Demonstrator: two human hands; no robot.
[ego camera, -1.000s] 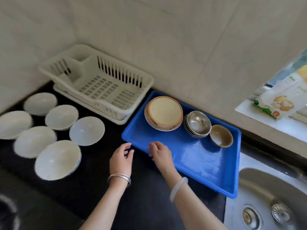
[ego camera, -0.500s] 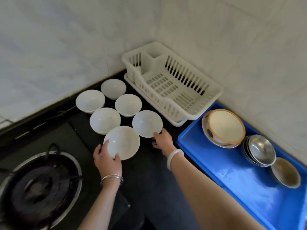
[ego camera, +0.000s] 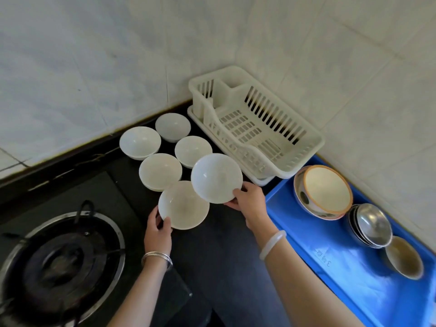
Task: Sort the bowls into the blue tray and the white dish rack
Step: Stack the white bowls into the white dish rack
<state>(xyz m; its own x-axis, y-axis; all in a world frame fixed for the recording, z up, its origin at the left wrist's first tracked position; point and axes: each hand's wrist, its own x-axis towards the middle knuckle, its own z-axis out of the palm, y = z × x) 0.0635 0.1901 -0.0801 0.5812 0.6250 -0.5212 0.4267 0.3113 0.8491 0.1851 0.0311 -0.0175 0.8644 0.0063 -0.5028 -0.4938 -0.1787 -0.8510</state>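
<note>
Several white bowls stand on the black counter. My right hand [ego camera: 250, 199] grips the rim of one white bowl [ego camera: 216, 177], lifted and tilted above the counter. My left hand [ego camera: 158, 232] holds the near edge of another white bowl [ego camera: 183, 205], which overlaps under the lifted one. Further white bowls [ego camera: 160, 171] sit behind them. The empty white dish rack [ego camera: 304, 147] stands in the corner. The blue tray [ego camera: 342, 274] on the right holds a large patterned bowl [ego camera: 325, 191], stacked steel bowls [ego camera: 371, 224] and a small brown bowl [ego camera: 404, 257].
A gas burner [ego camera: 61, 263] lies at the lower left on the black counter [ego camera: 219, 251]. Tiled walls meet behind the rack.
Both hands moved from the tray's edge to the white bowls. Since half a second ago my right hand has lifted and tilted its bowl; my left hand has closed on the nearest bowl.
</note>
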